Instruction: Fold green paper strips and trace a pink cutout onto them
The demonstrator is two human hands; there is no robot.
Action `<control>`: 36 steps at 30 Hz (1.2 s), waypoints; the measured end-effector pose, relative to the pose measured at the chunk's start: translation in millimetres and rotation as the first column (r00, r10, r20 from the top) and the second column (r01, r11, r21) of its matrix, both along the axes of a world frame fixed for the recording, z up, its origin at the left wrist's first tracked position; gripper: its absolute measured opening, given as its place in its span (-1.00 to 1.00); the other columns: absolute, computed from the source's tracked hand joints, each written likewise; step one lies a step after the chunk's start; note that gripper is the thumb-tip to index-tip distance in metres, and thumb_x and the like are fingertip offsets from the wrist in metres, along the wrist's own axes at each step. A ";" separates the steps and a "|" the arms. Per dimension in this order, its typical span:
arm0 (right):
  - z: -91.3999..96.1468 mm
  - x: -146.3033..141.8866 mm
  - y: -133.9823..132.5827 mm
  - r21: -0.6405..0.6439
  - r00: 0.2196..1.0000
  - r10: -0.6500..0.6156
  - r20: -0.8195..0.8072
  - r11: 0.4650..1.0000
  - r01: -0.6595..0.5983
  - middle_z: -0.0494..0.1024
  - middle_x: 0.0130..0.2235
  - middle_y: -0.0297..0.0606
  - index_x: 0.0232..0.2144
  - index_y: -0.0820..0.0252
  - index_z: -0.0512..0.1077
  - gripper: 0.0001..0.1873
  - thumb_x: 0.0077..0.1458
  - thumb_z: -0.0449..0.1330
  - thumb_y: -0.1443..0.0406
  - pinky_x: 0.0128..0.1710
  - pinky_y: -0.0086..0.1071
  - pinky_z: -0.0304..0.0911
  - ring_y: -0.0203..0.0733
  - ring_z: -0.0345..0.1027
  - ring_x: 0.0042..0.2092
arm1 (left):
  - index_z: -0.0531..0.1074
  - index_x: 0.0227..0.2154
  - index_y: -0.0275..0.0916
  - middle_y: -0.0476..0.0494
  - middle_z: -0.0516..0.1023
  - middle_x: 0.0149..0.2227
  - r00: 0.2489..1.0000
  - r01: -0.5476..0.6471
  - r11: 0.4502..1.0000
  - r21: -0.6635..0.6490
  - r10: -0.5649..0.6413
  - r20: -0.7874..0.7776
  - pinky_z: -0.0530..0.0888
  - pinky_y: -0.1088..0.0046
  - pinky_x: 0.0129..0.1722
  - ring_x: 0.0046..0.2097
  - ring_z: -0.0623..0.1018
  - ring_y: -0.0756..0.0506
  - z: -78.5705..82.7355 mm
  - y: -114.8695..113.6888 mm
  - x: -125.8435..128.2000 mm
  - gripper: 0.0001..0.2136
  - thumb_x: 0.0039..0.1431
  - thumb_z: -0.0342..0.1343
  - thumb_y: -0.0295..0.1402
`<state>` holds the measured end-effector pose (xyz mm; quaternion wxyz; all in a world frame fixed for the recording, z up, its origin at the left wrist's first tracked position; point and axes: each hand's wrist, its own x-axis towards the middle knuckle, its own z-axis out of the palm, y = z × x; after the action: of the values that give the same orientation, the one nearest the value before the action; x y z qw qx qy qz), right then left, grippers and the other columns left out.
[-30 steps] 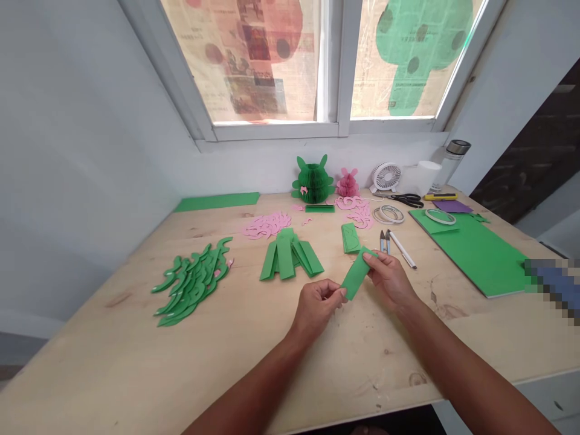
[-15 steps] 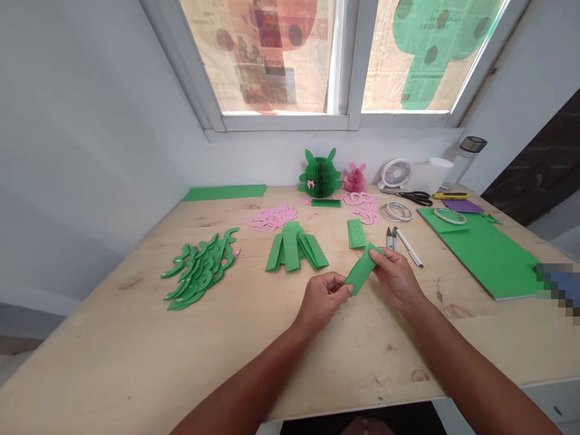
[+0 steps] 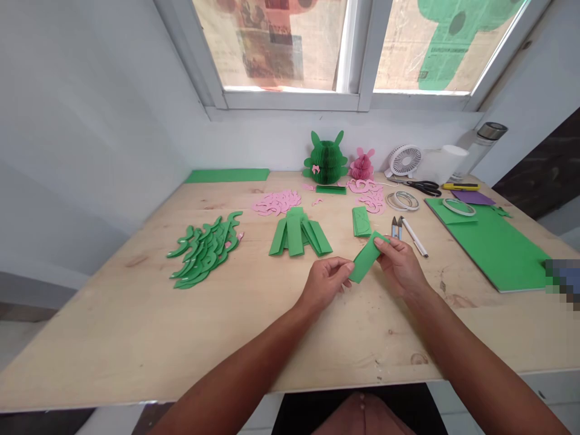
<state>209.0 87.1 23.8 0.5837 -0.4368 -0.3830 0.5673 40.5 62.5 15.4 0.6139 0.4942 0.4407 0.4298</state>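
A folded strip of green paper (image 3: 365, 260) is held tilted above the table between both hands. My left hand (image 3: 327, 281) pinches its lower left end, thumb on top. At the upper right end, my right hand (image 3: 401, 263) grips it between thumb and fingers. Just beyond lies another folded green piece with drawn pencil outlines (image 3: 361, 222). Several folded green strips (image 3: 295, 234) are fanned out in front of my left hand. Close to my right hand are small snips (image 3: 396, 228) and a white pen (image 3: 414, 237).
Green cut-out curved shapes (image 3: 208, 254) are heaped at left, pink cut-outs (image 3: 277, 203) behind. Green and pink paper honeycomb figures (image 3: 326, 162) stand by the wall. At right are tape rolls (image 3: 402, 201), black-handled scissors (image 3: 423, 187), a yellow cutter (image 3: 461, 186), a fan (image 3: 405, 161) and green sheets (image 3: 502, 254).
The view has tilted down slightly, so the table sits higher in the picture. Both hands keep hold of the green strip; the left fingers have shifted a little along its end.
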 end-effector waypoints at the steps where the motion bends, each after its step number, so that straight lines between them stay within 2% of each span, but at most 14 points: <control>1: 0.8 -0.6 -0.4 -0.003 1.000 0.005 0.002 1.000 -0.005 0.44 -0.52 -0.36 -0.54 0.14 0.53 -0.75 -0.21 0.43 0.12 -0.39 -0.39 0.22 -0.29 0.25 -0.44 | 0.55 -0.44 -0.29 -0.05 0.49 -0.55 1.000 -0.001 1.000 -0.005 0.001 0.004 0.34 0.56 -0.59 -0.53 0.46 0.01 -0.2 0.8 -0.6 -0.75 -0.02 0.19 -0.17; 9: 3.9 -3.1 -1.7 -0.031 1.000 0.027 0.010 0.999 -0.026 0.47 -0.51 -0.36 -0.57 0.15 0.51 -0.73 -0.21 0.43 0.11 -0.37 -0.37 0.22 -0.29 0.27 -0.44 | 0.54 -0.57 -0.29 -0.06 0.49 -0.61 0.999 0.030 0.999 -0.039 -0.029 0.015 0.35 0.56 -0.57 -0.57 0.43 0.04 -1.3 4.3 -4.6 -0.78 -0.05 0.24 -0.21; 18: 0.3 -1.6 -0.2 -0.051 1.000 0.014 -0.002 0.999 -0.014 0.46 -0.51 -0.36 -0.54 0.14 0.52 -0.74 -0.23 0.44 0.13 -0.38 -0.38 0.21 -0.29 0.25 -0.44 | 0.54 -0.57 -0.30 -0.15 0.53 -0.59 0.976 0.216 0.970 -0.113 -0.212 0.049 0.39 0.54 -0.59 -0.55 0.48 0.00 5.1 8.9 -15.7 -0.73 -0.09 0.27 -0.15; 21: 0.4 -1.7 -0.6 -0.047 1.000 0.008 -0.016 0.999 -0.009 0.45 -0.53 -0.38 -0.55 0.14 0.51 -0.75 -0.23 0.45 0.14 -0.40 -0.39 0.21 -0.31 0.24 -0.45 | 0.54 -0.55 -0.29 -0.17 0.57 -0.54 0.971 0.237 0.965 -0.108 -0.235 0.031 0.38 0.55 -0.58 -0.53 0.49 0.00 6.5 9.1 -16.7 -0.75 -0.11 0.27 -0.16; 25: 0.8 -1.8 -0.4 -0.035 1.000 -0.003 -0.022 0.999 0.002 0.43 -0.55 -0.40 -0.58 0.14 0.49 -0.73 -0.24 0.45 0.13 -0.41 -0.40 0.20 -0.32 0.23 -0.46 | 0.50 -0.61 -0.29 -0.17 0.57 -0.54 0.980 0.194 0.977 -0.092 -0.197 -0.023 0.34 0.57 -0.62 -0.55 0.46 0.02 4.7 7.5 -12.1 -0.79 -0.12 0.26 -0.22; 30: 0.6 -1.1 1.0 -0.026 0.999 -0.030 -0.013 0.999 0.030 0.42 -0.55 -0.39 -0.56 0.14 0.48 -0.72 -0.24 0.44 0.12 -0.41 -0.37 0.20 -0.29 0.24 -0.45 | 0.47 -0.65 -0.27 -0.10 0.52 -0.60 0.994 0.059 0.998 -0.036 -0.062 -0.087 0.29 0.61 -0.64 -0.59 0.39 0.05 2.4 4.9 -6.6 -0.83 -0.10 0.21 -0.29; 36: -0.3 -0.6 2.0 -0.014 0.998 -0.061 -0.010 0.998 0.061 0.42 -0.52 -0.37 -0.55 0.13 0.48 -0.72 -0.25 0.44 0.12 -0.41 -0.38 0.21 -0.30 0.24 -0.45 | 0.47 -0.63 -0.25 -0.06 0.50 -0.59 0.993 -0.056 0.998 0.034 0.059 -0.106 0.29 0.58 -0.60 -0.55 0.41 0.03 5.4 3.4 -7.2 -0.86 -0.12 0.19 -0.30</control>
<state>208.4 89.1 23.5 0.5998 -0.4492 -0.3626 0.5541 33.2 65.9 20.8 0.5689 0.5132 0.4804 0.4269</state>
